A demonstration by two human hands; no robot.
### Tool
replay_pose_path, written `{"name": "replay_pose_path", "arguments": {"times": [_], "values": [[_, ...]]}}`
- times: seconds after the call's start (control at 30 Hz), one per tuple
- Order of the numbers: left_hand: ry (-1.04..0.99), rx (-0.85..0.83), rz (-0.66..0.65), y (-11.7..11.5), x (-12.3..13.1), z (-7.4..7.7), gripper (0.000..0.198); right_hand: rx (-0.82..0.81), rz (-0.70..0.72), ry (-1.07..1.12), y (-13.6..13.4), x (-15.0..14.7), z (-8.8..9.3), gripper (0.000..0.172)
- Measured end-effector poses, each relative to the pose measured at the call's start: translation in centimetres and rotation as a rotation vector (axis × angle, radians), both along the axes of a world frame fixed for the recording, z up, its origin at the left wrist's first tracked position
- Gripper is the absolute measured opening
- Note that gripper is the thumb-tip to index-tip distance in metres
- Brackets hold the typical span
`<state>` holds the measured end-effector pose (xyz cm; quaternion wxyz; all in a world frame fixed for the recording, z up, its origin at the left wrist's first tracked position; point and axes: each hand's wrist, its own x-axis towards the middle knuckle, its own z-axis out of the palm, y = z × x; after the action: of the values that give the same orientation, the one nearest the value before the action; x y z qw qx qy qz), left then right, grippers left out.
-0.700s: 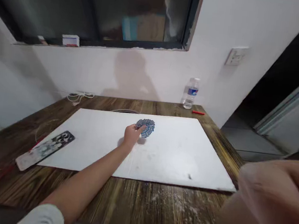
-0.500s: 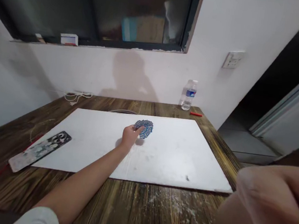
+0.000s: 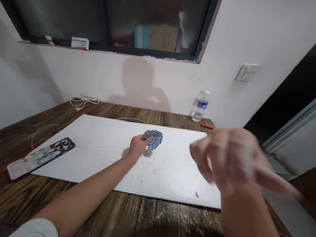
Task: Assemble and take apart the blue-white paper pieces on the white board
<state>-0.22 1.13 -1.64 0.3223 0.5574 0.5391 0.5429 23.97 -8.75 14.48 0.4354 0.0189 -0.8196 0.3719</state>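
Note:
My left hand (image 3: pixel 138 146) is closed on a fan of small blue-patterned cards (image 3: pixel 155 140), thumb on the near side. It holds the cards just above a white board (image 3: pixel 169 173), where their shadow falls. My right hand (image 3: pixel 227 157) is raised close to the camera, over the right part of the board and well apart from the cards. Motion smears its fingers; some look bent downward and one digit sticks out to the right. Nothing can be made out in it.
A phone in a patterned case (image 3: pixel 42 158) overlaps the board's left edge. Behind are a white cable (image 3: pixel 84 101), a water bottle (image 3: pixel 200 107) and a red stick-like object (image 3: pixel 207 126). The wooden table (image 3: pixel 146 220) meets a wall with a socket (image 3: pixel 246 72).
My right hand has come up and inward from the lower right edge to above the board's right side. My left hand keeps hold of the cards in nearly the same place. The view has tilted slightly.

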Motion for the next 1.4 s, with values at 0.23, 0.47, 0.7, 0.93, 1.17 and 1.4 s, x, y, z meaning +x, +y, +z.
{"name": "replay_pose_path", "arguments": {"times": [0.23, 0.47, 0.7, 0.93, 1.17, 1.4], "values": [[0.014, -0.011, -0.024, -0.1, 0.1, 0.1, 0.038, -0.583, -0.751, 0.085, 8.1, -2.2, -6.5, 0.039], [-0.117, -0.083, -0.122, 0.2, 0.3, -0.5, 0.041, -0.523, -1.208, -0.229, 11.6, -1.2, -16.2, 0.040], [-0.183, -0.132, -0.150, 0.0, 0.6, -0.3, 0.037, -0.375, -1.259, -0.527, 11.0, -2.4, -16.6, 0.033], [-0.153, -0.158, -0.146, -0.4, 0.8, 0.2, 0.037, -0.339, -1.262, -0.608, 10.9, -2.3, -16.5, 0.033], [-0.094, -0.159, -0.132, -0.2, 0.6, 0.1, 0.040, -0.273, -1.260, -0.671, 10.7, -2.7, -16.2, 0.031], [-0.101, -0.163, -0.156, -0.6, 0.9, 0.7, 0.040, -0.275, -1.255, -0.672, 10.5, -2.7, -15.9, 0.029]]}}
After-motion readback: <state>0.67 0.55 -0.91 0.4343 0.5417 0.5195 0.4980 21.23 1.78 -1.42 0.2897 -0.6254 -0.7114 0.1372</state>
